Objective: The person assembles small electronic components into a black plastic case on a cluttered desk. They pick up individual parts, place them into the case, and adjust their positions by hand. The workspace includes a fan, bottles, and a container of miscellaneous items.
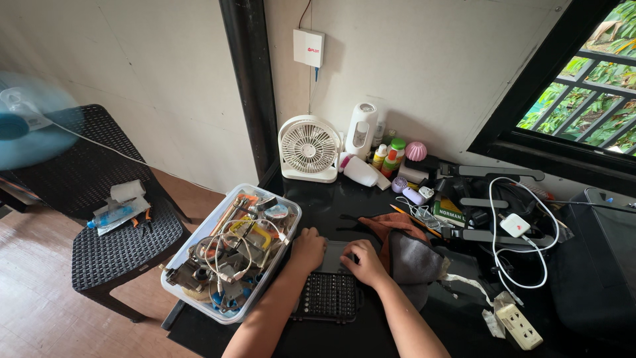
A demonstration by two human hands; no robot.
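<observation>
While both hands rest at the far end of the black bit case, the scene lies as follows.
Landmark: black bit case (329,296), lying flat on the dark table (344,205) with its rows of small bits showing.
Left hand: left hand (309,248) sits at the case's far left corner, fingers curled down onto the case's grey inner part (334,255); how firmly it grips I cannot tell.
Right hand: right hand (363,260) lies at the case's far right corner, fingers bent and pressed on the same grey part.
Left of case: clear plastic tub (285,255) full of cables and tools, just beside it.
Right of case: grey pouch (414,260), touching the right hand.
Beyond case: small white fan (309,149) by the wall.
</observation>
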